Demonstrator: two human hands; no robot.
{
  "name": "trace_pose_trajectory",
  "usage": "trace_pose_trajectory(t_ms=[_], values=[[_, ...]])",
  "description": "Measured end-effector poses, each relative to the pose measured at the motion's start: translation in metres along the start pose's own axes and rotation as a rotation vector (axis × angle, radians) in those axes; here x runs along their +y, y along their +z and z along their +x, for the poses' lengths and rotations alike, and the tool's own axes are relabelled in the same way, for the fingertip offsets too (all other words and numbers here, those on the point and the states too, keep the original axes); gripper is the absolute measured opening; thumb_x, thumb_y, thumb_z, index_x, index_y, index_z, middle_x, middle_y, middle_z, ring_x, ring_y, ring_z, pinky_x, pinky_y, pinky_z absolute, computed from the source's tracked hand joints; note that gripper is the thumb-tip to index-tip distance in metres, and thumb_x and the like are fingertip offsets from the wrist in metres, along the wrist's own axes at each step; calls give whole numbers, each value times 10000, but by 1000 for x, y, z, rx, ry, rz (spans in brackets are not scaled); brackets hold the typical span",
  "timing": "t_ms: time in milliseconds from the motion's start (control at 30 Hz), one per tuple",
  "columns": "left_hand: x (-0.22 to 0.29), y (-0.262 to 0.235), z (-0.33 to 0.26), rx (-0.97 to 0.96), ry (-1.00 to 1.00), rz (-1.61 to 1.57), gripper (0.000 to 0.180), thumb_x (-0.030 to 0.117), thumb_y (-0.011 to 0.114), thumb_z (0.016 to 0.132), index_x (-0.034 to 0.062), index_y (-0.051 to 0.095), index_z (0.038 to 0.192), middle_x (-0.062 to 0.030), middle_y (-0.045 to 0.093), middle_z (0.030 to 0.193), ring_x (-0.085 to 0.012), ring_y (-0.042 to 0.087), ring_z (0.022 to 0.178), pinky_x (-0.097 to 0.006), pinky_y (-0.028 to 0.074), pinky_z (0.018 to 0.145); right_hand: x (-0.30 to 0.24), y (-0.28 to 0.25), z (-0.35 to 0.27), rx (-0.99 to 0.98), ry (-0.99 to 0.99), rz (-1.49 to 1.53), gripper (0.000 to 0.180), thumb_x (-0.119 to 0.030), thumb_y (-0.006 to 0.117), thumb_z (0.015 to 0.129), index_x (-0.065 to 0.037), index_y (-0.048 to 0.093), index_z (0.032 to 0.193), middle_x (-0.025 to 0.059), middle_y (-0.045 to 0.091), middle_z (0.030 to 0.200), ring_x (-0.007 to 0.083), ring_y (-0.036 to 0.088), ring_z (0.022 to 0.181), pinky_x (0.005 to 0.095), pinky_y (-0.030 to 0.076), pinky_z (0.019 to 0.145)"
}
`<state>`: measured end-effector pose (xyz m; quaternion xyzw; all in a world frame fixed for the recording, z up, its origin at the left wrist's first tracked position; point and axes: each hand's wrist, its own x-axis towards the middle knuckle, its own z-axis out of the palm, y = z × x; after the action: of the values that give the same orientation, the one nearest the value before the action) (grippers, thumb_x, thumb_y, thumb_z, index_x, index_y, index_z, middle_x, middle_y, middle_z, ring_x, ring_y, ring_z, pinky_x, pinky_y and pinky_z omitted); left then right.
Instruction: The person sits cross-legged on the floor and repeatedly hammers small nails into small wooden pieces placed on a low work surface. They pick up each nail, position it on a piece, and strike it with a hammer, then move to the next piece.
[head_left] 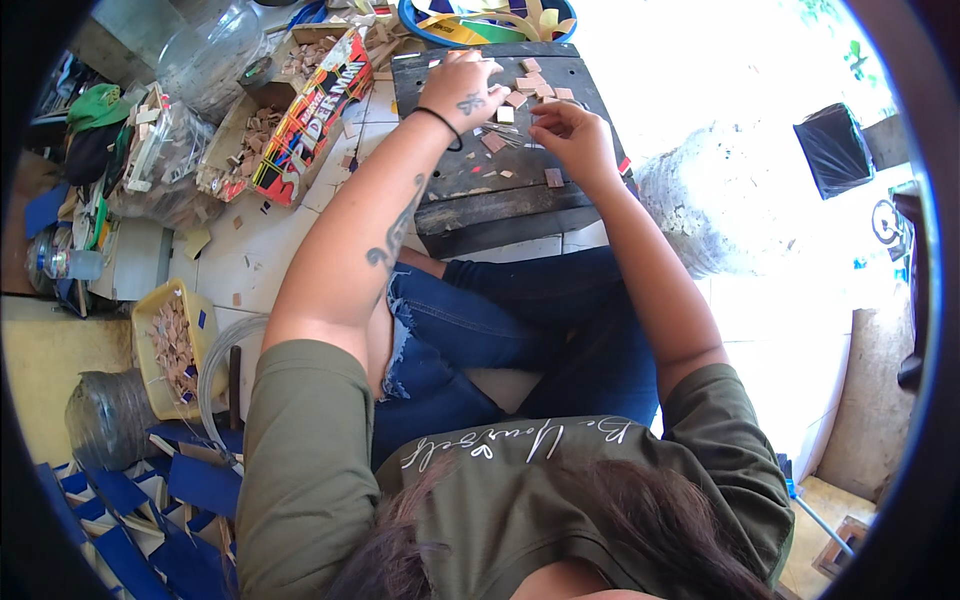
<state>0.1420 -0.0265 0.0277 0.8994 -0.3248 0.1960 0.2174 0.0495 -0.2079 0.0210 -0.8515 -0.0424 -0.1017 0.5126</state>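
Note:
A low black wooden bench (450, 190) stands before my crossed legs. My left hand (462, 90) is over its far left part, palm down, fingers apart; I see nothing held in it. My right hand (580, 140) is at the right side, thumb and fingertips drawn together. Whatever they may pinch is too small to make out. Between the hands lie several small flat wooden pieces (533, 85), a paler square block (505, 115) and a few thin nail-like slivers (508, 132). A single wooden piece (554, 178) lies below my right hand.
A blue basin (408, 20) with coloured strips sits beyond the bench. To the left are a printed carton (312, 115) of wood bits, a yellow tub (150, 375) of pieces and a wire coil (208, 370). Blue-covered blocks (190, 555) crowd the lower left. A whitish bulging sack (700, 200) stands right.

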Motion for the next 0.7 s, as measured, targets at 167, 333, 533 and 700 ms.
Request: trace_pose_trajectory(t_ms=[167,333,533,700], values=[[10,17,10,-145,-112,79,318,449,706,733,170,724,884,-83,641,999,-284,578,1037,-433,459,882,2,-4,0,-37,120,72,177,-131,754,763,-18,721,896,63,704,791,109,655,738,250,511,691],[19,15,5,35,-101,-93,238,342,732,738,122,687,818,-74,667,873,-255,627,901,-388,490,800,-2,-14,-6,-18,208,112,164,-140,763,762,-16,719,860,43,691,772,99,630,712,239,497,653],[44,-26,-52,92,-205,-729,141,110,713,790,21,642,873,-58,674,807,-136,640,765,-271,502,734,-17,-24,-25,11,211,326,128,-108,713,822,-1,668,879,45,680,769,93,632,712,220,484,596],[74,-39,-113,157,-264,-659,181,33,710,770,40,668,946,-68,678,831,-156,654,805,-284,501,753,-30,-19,-48,-5,159,399,110,-85,679,854,2,650,916,40,679,790,89,642,717,211,493,598]])
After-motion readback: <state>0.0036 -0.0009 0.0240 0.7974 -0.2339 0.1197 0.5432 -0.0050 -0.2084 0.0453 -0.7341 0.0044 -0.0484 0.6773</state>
